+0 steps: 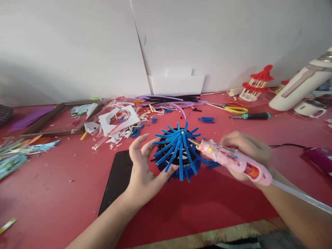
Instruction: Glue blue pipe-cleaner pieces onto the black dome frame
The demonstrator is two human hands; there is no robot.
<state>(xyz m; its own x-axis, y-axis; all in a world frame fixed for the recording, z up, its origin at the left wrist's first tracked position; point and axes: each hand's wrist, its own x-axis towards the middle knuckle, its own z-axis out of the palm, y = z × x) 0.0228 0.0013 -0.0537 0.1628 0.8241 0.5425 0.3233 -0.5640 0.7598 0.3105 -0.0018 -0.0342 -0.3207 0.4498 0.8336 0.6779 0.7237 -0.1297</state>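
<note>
A dome-shaped craft of blue pipe cleaners (178,152) over a dark frame rests on the red table (64,180). My left hand (142,166) steadies it from the left, thumb under the lower strands and fingers raised and spread beside it. My right hand (246,150) grips a pink hot glue gun (233,160). Its nozzle touches the top of the dome, where the strands meet. A clear glue stick juts out from the back of the gun toward the lower right.
A black tablet-like slab (116,180) lies under my left wrist. Cut scraps and straws (145,110) litter the back of the table. Yellow scissors (234,109), a dark-handled tool (252,116), a small red pagoda model (256,84), a mug (310,107) and a white cylinder (301,86) stand at right.
</note>
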